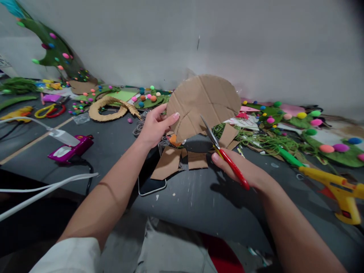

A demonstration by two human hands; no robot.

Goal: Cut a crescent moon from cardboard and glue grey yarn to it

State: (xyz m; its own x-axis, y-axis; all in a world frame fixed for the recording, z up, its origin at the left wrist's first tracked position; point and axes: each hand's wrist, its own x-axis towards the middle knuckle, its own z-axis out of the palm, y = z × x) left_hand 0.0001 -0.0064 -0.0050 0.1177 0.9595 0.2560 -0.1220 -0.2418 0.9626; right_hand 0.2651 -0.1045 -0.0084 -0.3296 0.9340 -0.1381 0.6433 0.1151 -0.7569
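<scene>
A rounded piece of brown cardboard (207, 99) is held up above the table, with a notch along its lower right edge. My left hand (157, 125) pinches its left side, thumb on the near face. My right hand (240, 167) is closed on scissors (231, 165) with red and yellow handles. The blades point up and left, their tip over or against the lower part of the cardboard; whether they touch it is unclear. Below lie cut cardboard scraps (167, 163), some over a phone (152, 182) on the dark table (182, 204).
A purple adapter (71, 148) with cables sits left, near yellow-red scissors (50, 110) and a tan ring (108, 110). Green yarn (261, 140) and pompom-covered green pieces (338, 151) lie right, beside a yellow glue gun (338, 189). A wall (142, 41) stands behind.
</scene>
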